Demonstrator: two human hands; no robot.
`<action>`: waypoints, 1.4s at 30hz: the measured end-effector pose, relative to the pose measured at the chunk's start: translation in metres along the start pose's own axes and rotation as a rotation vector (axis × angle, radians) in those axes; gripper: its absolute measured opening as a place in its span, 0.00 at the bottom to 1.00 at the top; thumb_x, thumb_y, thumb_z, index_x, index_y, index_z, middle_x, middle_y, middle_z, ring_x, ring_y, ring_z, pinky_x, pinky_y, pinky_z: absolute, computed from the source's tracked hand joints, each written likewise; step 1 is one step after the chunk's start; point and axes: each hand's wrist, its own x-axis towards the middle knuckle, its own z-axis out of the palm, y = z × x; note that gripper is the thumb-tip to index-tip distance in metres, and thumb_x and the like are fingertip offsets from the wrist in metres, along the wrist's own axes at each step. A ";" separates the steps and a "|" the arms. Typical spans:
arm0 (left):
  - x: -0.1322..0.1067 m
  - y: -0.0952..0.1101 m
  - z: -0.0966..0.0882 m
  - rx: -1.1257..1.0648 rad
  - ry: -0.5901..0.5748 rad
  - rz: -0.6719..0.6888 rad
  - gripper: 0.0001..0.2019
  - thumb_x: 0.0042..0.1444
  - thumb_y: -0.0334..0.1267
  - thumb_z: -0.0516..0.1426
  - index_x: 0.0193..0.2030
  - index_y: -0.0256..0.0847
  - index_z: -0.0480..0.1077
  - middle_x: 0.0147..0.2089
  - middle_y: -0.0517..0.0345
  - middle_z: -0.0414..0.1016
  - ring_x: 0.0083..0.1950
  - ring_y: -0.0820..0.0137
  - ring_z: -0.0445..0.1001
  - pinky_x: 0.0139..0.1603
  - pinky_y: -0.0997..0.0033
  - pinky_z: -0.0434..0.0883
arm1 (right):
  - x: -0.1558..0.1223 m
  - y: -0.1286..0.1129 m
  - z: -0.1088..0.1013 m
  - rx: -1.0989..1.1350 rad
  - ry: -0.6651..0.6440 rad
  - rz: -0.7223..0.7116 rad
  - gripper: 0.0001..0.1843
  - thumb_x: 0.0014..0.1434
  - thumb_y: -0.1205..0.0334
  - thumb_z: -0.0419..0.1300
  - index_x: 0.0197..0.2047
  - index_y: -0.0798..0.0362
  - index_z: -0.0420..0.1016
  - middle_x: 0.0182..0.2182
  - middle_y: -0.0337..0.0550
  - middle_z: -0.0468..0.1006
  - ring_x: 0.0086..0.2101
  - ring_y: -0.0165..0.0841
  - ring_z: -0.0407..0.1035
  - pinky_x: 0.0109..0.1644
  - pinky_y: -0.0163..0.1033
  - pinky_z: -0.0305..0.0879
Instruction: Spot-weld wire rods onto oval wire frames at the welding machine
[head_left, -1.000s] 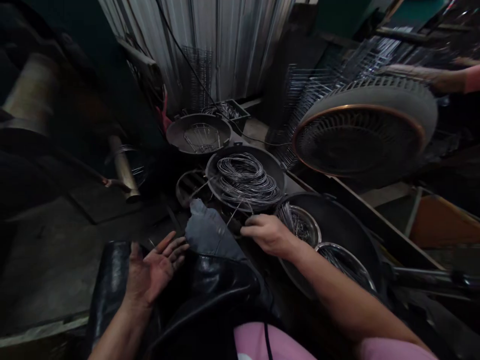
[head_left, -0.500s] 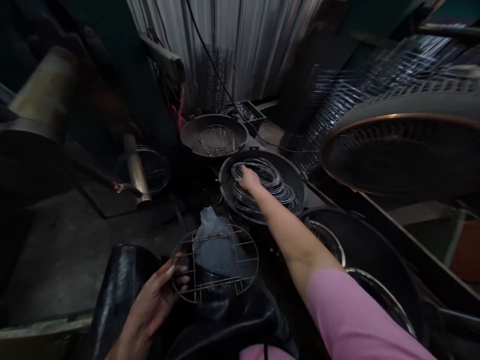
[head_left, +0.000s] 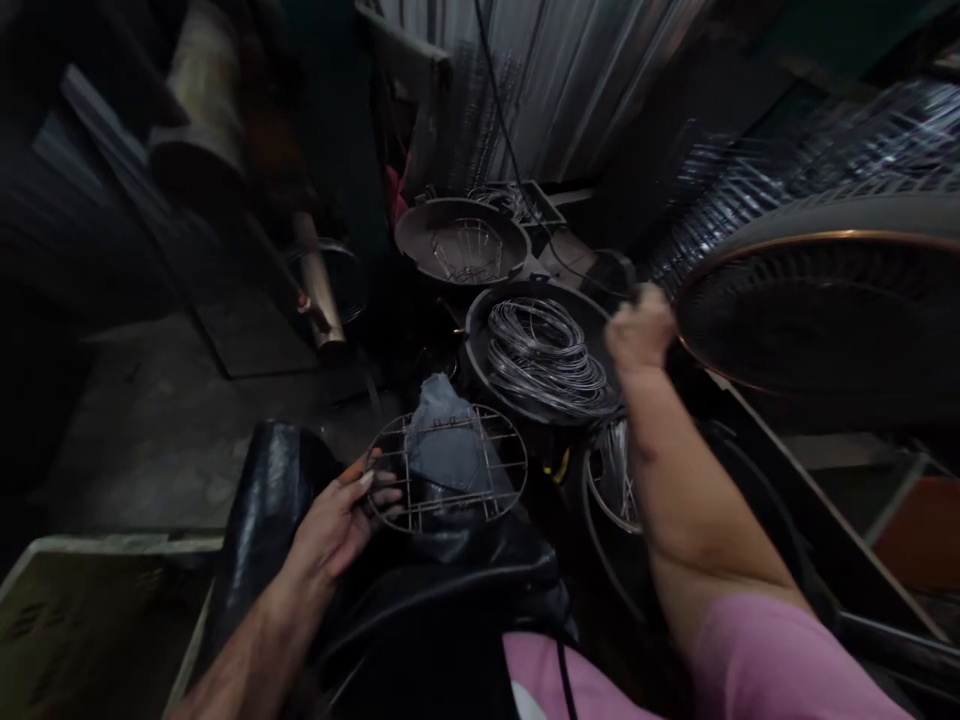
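My left hand [head_left: 341, 525] grips the left rim of a round wire rack [head_left: 450, 503] with crossbars, held above my lap. Below the rack are a grey-blue cloth [head_left: 446, 440] and a shiny black apron [head_left: 465, 565]. My right hand [head_left: 641, 328] is closed in a fist, raised at the right edge of a dark pan [head_left: 480, 350] and close to a fan's rim. Whatever it may hold is blurred and hidden. In that pan lies a pile of thin metal wire rings [head_left: 547, 355].
Behind stands another dark pan [head_left: 420, 240] with a bent wire frame [head_left: 469, 250] in it. A large fan [head_left: 825, 310] is close on the right, with stacked wire racks [head_left: 750, 190] behind. A black cable [head_left: 499, 110] hangs down. At lower left is a box [head_left: 112, 545].
My right hand has left the wire rings and moved right, toward the fan, now in a fist. My left hand keeps the rack over my lap. The view has shifted somewhat.
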 end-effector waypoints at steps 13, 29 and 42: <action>-0.006 -0.003 -0.016 -0.062 -0.172 -0.014 0.14 0.56 0.38 0.53 0.47 0.35 0.66 0.33 0.49 0.76 0.33 0.64 0.76 0.36 0.62 0.72 | -0.183 0.004 -0.098 1.151 -0.174 0.384 0.10 0.42 0.62 0.64 0.32 0.48 0.72 0.21 0.37 0.69 0.15 0.27 0.61 0.15 0.35 0.57; -0.007 0.000 -0.019 -0.059 -0.232 0.029 0.12 0.55 0.32 0.53 0.47 0.35 0.66 0.33 0.49 0.76 0.33 0.64 0.77 0.35 0.63 0.72 | -0.233 -0.015 -0.046 1.036 -0.663 0.440 0.19 0.42 0.56 0.65 0.35 0.55 0.66 0.19 0.35 0.71 0.15 0.26 0.65 0.14 0.27 0.55; -0.005 0.001 -0.021 0.058 -0.156 0.104 0.26 0.50 0.26 0.57 0.57 0.35 0.61 0.31 0.50 0.76 0.27 0.68 0.76 0.30 0.69 0.73 | -0.230 -0.013 -0.039 0.924 -0.660 0.489 0.24 0.36 0.58 0.67 0.36 0.54 0.63 0.19 0.33 0.71 0.15 0.25 0.63 0.14 0.28 0.55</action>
